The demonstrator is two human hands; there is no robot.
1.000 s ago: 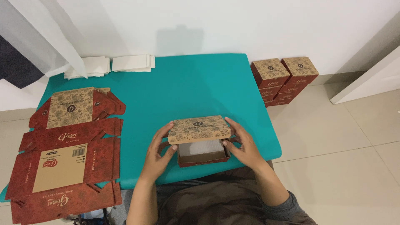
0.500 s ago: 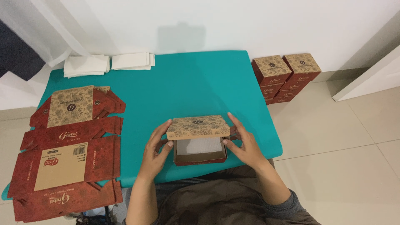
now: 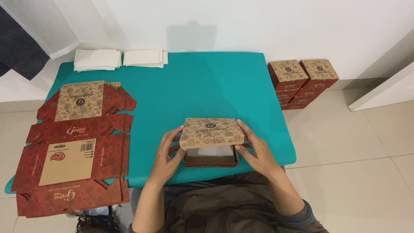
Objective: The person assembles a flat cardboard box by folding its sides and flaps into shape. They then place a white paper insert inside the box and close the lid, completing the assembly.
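Red box (image 3: 211, 157) with tan patterned lid (image 3: 211, 133) at the near edge of the teal surface (image 3: 207, 86). Left hand (image 3: 166, 157) and right hand (image 3: 254, 151) clamp its sides. Flat cartons (image 3: 73, 142) overhang the left edge; the middle lies open.

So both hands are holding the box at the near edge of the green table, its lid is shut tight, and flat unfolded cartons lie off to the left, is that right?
Not quite. The lid is not shut: the head view shows it raised, with white paper inside the box. The rest holds: the left hand and right hand hold it at the green table's near edge, with flat cartons to the left.
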